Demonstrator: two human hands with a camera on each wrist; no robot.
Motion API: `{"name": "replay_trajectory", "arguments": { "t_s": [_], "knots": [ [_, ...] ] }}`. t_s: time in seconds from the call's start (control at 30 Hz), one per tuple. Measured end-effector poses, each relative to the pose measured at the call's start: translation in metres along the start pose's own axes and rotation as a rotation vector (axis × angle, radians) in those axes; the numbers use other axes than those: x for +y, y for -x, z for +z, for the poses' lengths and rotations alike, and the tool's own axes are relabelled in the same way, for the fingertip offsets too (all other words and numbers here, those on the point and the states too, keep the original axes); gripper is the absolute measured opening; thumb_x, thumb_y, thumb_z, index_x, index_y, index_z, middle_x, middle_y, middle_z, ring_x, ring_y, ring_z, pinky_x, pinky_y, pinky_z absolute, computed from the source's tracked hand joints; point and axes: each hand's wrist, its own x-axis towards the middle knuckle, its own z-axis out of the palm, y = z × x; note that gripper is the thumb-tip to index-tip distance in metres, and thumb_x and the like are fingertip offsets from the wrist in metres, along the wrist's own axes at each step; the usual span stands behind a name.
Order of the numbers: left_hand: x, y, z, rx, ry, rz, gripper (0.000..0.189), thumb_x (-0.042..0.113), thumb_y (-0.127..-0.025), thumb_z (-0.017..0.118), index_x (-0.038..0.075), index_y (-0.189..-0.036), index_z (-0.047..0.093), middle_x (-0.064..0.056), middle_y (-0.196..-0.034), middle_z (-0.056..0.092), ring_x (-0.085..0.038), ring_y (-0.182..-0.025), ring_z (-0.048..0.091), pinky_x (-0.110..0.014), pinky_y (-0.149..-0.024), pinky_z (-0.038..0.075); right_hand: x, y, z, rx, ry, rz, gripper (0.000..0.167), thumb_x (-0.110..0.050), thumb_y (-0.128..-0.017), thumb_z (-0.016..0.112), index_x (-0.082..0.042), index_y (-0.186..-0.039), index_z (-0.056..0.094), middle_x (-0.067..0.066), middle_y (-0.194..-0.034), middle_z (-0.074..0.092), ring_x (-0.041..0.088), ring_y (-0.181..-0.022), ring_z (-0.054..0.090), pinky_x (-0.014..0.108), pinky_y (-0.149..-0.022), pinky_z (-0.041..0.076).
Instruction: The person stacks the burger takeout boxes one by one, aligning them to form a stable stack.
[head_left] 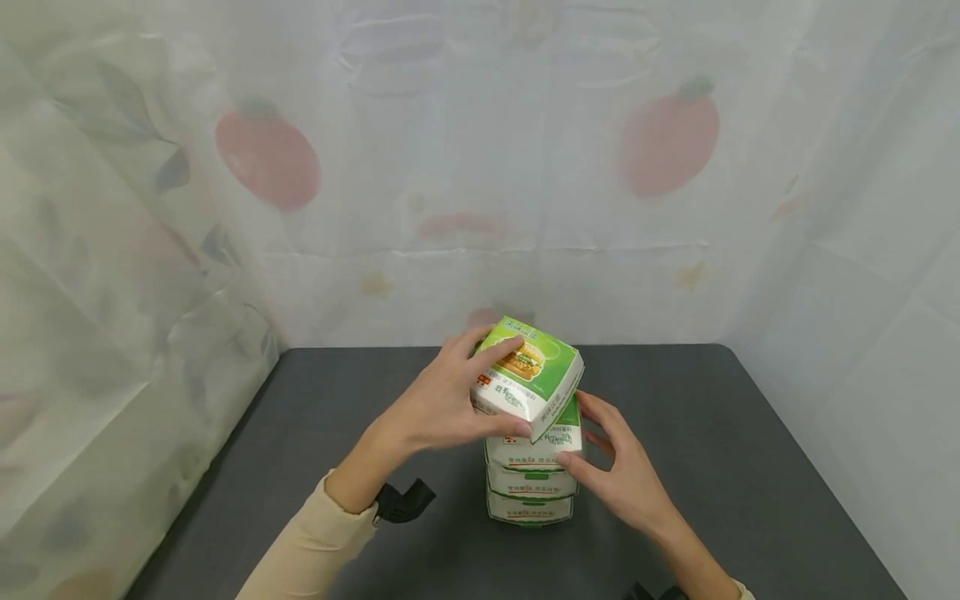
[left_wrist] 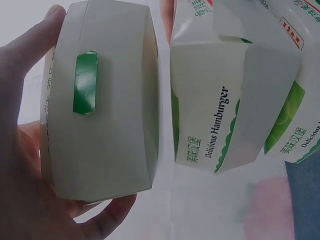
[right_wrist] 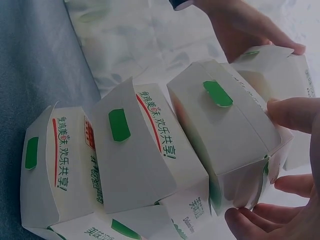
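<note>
My left hand (head_left: 450, 396) grips a green and white paper hamburger box (head_left: 551, 367), its thumb on the near side and its fingers over the far side. The box is tilted above a stack of three similar boxes. In the left wrist view the held box (left_wrist: 112, 125) shows a green tab and stands apart from the stack. My right hand (head_left: 630, 475) holds the right side of the stack's top box (head_left: 517, 457), thumb at the front and fingers farther back. The right wrist view shows the middle box (right_wrist: 145, 155) and bottom box (right_wrist: 42, 165) beneath it.
The stack stands on a dark grey table (head_left: 360, 533). A pale curtain with fruit prints (head_left: 480, 167) hangs behind the table and along both sides. A black wrist strap (head_left: 405, 502) is on the left wrist.
</note>
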Motion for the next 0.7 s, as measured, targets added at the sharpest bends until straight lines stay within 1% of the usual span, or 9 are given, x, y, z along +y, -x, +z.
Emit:
{"name": "replay_trajectory", "arguments": {
  "t_s": [0.17,0.3,0.37,0.4,0.53,0.6,0.7],
  "knots": [
    [0.0001,-0.0016,0.0038,-0.027,0.010,0.025,0.100,0.063,-0.073,0.085,0.034,-0.157,0.040,0.001,-0.163,0.026,-0.025,-0.137,0.036,-0.042,-0.092,0.048,0.0001,0.0005,-0.0002,0.007,-0.001,-0.010,0.073,-0.014,-0.093,0.076,-0.019,-0.156,0.040,0.005,-0.152,0.041,0.031,-0.139,0.043,0.048,-0.107,0.043],
    [-0.0002,-0.0022,0.0065,-0.028,0.019,0.033,0.100,0.062,-0.073,0.086,0.033,-0.157,0.040,0.002,-0.163,0.027,-0.024,-0.137,0.035,-0.042,-0.092,0.047,-0.0002,0.0008,-0.0003,0.007,-0.005,0.004,0.072,-0.015,-0.093,0.077,-0.021,-0.155,0.041,0.001,-0.151,0.042,0.026,-0.138,0.043,0.039,-0.107,0.045],
    [0.0000,-0.0026,0.0071,-0.023,0.019,0.038,0.100,0.062,-0.073,0.086,0.032,-0.157,0.041,0.003,-0.163,0.027,-0.023,-0.137,0.036,-0.043,-0.092,0.047,0.0002,0.0009,-0.0007,0.006,-0.004,0.000,0.072,-0.015,-0.093,0.077,-0.022,-0.154,0.041,0.001,-0.150,0.042,0.025,-0.137,0.044,0.040,-0.107,0.045],
    [0.0001,-0.0028,0.0074,-0.021,0.018,0.041,0.100,0.062,-0.073,0.086,0.031,-0.157,0.041,0.003,-0.163,0.028,-0.024,-0.137,0.036,-0.043,-0.092,0.047,0.0000,0.0008,-0.0009,0.007,-0.004,0.002,0.072,-0.016,-0.092,0.078,-0.023,-0.154,0.042,0.000,-0.149,0.043,0.023,-0.137,0.044,0.039,-0.107,0.045],
    [0.0006,-0.0037,0.0083,-0.010,0.008,0.050,0.099,0.062,-0.074,0.085,0.028,-0.156,0.042,0.002,-0.164,0.028,-0.025,-0.137,0.038,-0.045,-0.094,0.047,-0.0015,-0.0002,-0.0036,0.018,0.006,-0.018,0.072,-0.014,-0.092,0.078,-0.021,-0.154,0.042,0.001,-0.149,0.044,0.020,-0.136,0.045,0.038,-0.106,0.046],
    [0.0006,-0.0041,0.0089,-0.004,0.003,0.050,0.099,0.062,-0.074,0.085,0.028,-0.156,0.042,0.002,-0.164,0.028,-0.025,-0.136,0.039,-0.045,-0.094,0.046,-0.0033,-0.0008,-0.0052,0.031,0.012,-0.025,0.073,-0.013,-0.092,0.078,-0.021,-0.155,0.042,0.001,-0.150,0.043,0.018,-0.136,0.044,0.031,-0.106,0.045],
    [0.0006,-0.0043,0.0097,0.004,-0.006,0.043,0.100,0.063,-0.073,0.085,0.028,-0.156,0.042,0.002,-0.165,0.027,-0.025,-0.135,0.040,-0.045,-0.094,0.046,-0.0076,-0.0013,-0.0072,0.069,0.026,-0.070,0.076,-0.008,-0.090,0.078,-0.019,-0.156,0.041,0.004,-0.151,0.043,0.018,-0.137,0.043,0.024,-0.106,0.043]
  ]
}}
